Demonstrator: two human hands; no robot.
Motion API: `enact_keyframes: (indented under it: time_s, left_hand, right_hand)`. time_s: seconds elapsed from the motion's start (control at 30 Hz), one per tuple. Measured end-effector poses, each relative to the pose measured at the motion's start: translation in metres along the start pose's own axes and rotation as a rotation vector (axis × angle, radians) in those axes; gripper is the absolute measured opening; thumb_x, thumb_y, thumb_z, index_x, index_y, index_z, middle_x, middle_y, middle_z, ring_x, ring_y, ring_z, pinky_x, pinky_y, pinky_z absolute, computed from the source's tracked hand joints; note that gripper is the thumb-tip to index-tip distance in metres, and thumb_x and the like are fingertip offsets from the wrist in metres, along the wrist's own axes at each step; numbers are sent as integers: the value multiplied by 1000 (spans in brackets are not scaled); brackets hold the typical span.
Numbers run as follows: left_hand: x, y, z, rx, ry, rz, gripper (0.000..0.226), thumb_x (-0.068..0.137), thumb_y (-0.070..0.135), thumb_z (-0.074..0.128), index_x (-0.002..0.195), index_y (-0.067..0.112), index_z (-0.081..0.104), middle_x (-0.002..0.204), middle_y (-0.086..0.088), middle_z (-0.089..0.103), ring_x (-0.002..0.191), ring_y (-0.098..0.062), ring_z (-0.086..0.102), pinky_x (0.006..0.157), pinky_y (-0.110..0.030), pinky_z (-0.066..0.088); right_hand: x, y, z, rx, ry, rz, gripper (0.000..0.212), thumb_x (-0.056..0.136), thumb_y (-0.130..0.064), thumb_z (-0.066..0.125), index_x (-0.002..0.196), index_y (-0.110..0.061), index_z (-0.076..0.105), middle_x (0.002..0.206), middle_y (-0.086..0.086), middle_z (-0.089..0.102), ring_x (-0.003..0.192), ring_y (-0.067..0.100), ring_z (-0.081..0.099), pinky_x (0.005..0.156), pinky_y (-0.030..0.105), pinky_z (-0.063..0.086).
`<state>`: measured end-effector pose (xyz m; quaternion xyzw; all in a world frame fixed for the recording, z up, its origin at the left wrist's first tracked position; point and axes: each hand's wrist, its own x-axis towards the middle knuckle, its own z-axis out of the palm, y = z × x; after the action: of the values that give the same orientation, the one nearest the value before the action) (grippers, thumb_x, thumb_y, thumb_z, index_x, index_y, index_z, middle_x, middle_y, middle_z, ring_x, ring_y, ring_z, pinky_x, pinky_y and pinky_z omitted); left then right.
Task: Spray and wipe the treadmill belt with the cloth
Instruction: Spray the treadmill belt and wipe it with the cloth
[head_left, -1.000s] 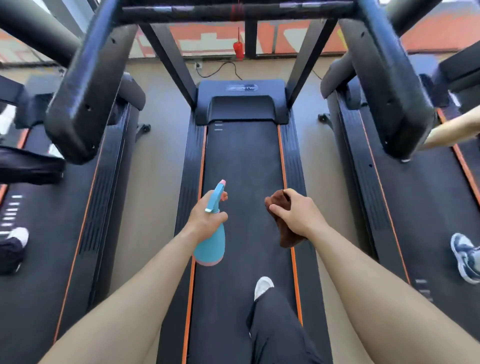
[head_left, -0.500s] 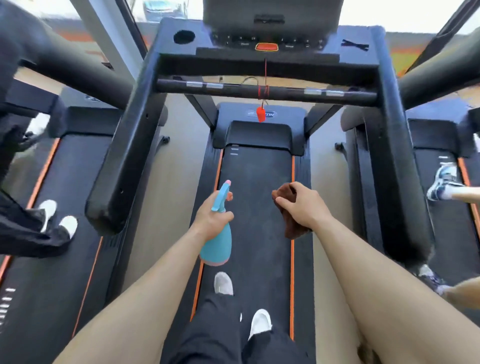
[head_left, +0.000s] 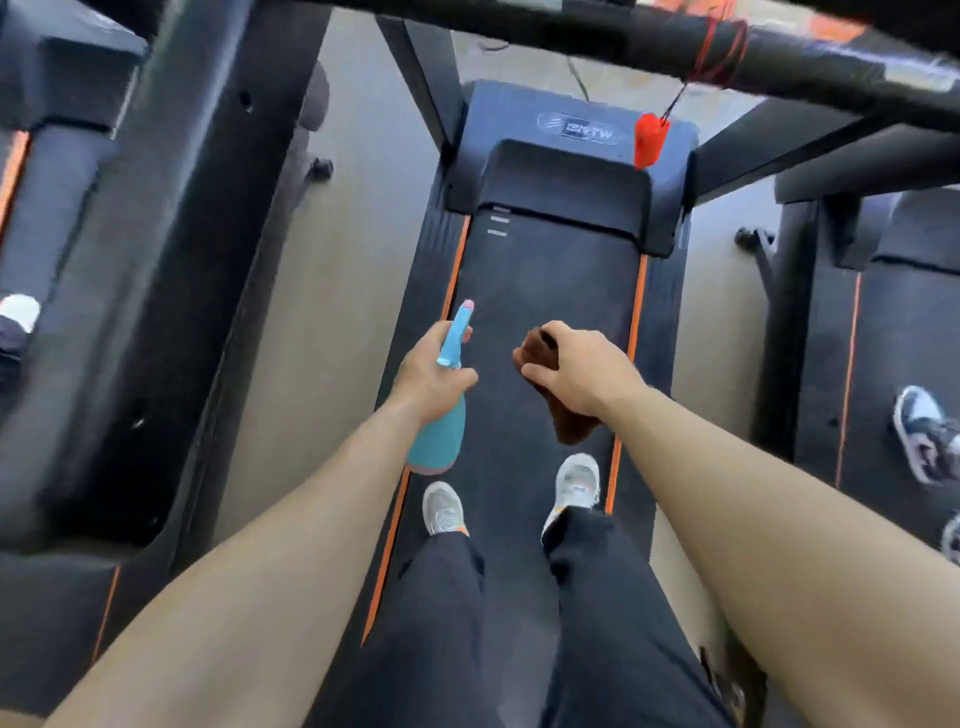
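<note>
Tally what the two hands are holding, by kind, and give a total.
Spray bottle: 1, in the left hand
Cloth: 1, in the right hand
Total: 2

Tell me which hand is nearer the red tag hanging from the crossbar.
Right. The right hand, holding the brown cloth, is below the red tag; the left hand is farther left.

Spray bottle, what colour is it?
Blue spray bottle, pink tip; head view.
</note>
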<state>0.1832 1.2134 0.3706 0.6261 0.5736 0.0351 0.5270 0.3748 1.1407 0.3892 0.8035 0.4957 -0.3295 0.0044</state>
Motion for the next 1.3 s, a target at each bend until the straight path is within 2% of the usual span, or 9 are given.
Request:
enact_keyframes:
  time_s: [0.17, 0.47, 0.6, 0.7, 0.8, 0.9, 1.03, 1.17, 1.3]
  left_hand:
    - [101, -71, 38, 39, 25, -3, 41, 84, 12, 62, 118, 34, 55, 103, 10, 61, 88, -19, 58, 76, -32, 46]
    - [280, -184, 135, -112, 133, -130, 45, 86, 9, 59, 123, 35, 57, 123, 2, 62, 84, -14, 52, 72, -25, 41]
    - [357, -197, 173, -79, 108, -126, 41, 87, 8, 60, 121, 30, 57, 129, 4, 60, 102, -21, 57, 73, -22, 40]
    - [416, -194, 190, -63, 85, -106, 45, 86, 8, 62, 119, 38, 55, 128, 9, 63, 114, -20, 59, 81, -19, 41]
    - [477, -179, 206, -24, 43, -80, 52, 86, 9, 63, 129, 38, 57, 128, 13, 63, 101, -11, 58, 80, -17, 41]
    - [545, -176, 216, -3, 34, -18, 46, 82, 5, 66, 115, 35, 63, 122, 12, 67, 85, -8, 58, 69, -19, 45]
    - [626, -179, 227, -55, 38, 32, 44, 80, -2, 63, 121, 14, 65, 122, 1, 69, 69, -5, 61, 55, -12, 48]
    - [677, -186, 231, -53, 26, 40, 44, 83, -2, 62, 125, 11, 63, 121, -4, 70, 65, -12, 65, 58, -16, 52]
    - [704, -196, 235, -48, 7, 4, 33, 83, 0, 66, 114, 10, 65, 112, -7, 70, 65, -15, 65, 65, -22, 58]
  right_hand:
    - [107, 28, 99, -12, -33, 5, 43, 92, -53, 59, 125, -25, 50, 117, 9, 64, 105, 34, 62, 82, 40, 51]
    - [299, 111, 243, 29, -8, 10, 40, 95, -51, 56, 125, -26, 47, 111, 6, 58, 103, 33, 58, 74, 37, 42]
    - [382, 161, 270, 78, 50, 27, 41, 95, -51, 57, 127, -26, 47, 112, 8, 57, 104, 34, 58, 80, 40, 44]
    - [441, 198, 276, 136, 49, 33, 42, 95, -52, 58, 128, -29, 47, 114, 7, 58, 105, 33, 58, 84, 41, 47]
    - [495, 240, 272, 169, 103, 10, 39, 94, -52, 59, 125, -32, 49, 113, 4, 60, 104, 29, 58, 84, 40, 49]
    - [558, 265, 276, 155, 164, -35, 39, 94, -51, 60, 125, -30, 50, 114, 5, 60, 106, 29, 58, 81, 36, 44]
    - [642, 280, 282, 177, 323, -54, 37, 94, -49, 61, 125, -32, 49, 114, 4, 58, 105, 29, 57, 80, 34, 38]
    - [699, 282, 280, 158, 462, -71, 38, 95, -46, 60, 128, -31, 48, 113, 7, 56, 103, 33, 57, 81, 38, 42]
    - [721, 288, 295, 40, 509, -105, 44, 94, -44, 58, 133, -27, 46, 112, 12, 55, 97, 40, 55, 83, 48, 50]
